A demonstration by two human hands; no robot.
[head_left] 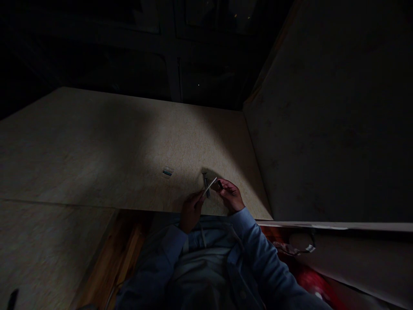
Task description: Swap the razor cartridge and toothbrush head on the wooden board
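Observation:
In dim light, my left hand point(191, 208) is closed on a thin pale strip point(210, 187), seen nearly edge-on and tilted up to the right. My right hand point(232, 194) pinches a small dark piece point(220, 184) just beside the strip's upper end; its kind is too dark to make out. Under and behind the strip, a slim grey T-shaped tool point(204, 176), razor-like in outline, lies on the pale tabletop point(135, 163). The strip covers part of it. To the left lies a small clear packet with a dark teal band point(167, 172).
A tall dark panel point(329, 120) borders the tabletop on the right. Dark window panes point(125, 73) stand behind it. Lower left are another pale surface point(48, 249) and wooden boards point(125, 249). A cable with a white tag point(310, 248) and a red object point(311, 280) sit lower right.

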